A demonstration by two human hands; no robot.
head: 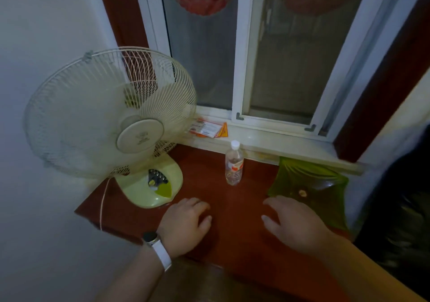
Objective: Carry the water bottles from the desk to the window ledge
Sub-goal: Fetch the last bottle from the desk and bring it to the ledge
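Standing upright on the red-brown surface point(209, 185) is one clear water bottle point(233, 165) with a white cap. It is close to the pale window ledge point(279, 143), just in front of it, but not on it. All the other things are told from the bottle. To its left stands a pale fan point(109, 113) with a green base. Behind the bottle and a little left, some orange and white packets point(208, 128) lie on the ledge. To the right of the bottle sits a green see-through dish point(309, 180). In front of the bottle are two bare hands. The left hand point(186, 225) is in front and to the left, fingers loosely curled, holding nothing. It has a white watch point(157, 246) on its wrist. The right hand point(295, 225) is in front and to the right, fingers spread a bit, holding nothing too. Neither hand touches the bottle.
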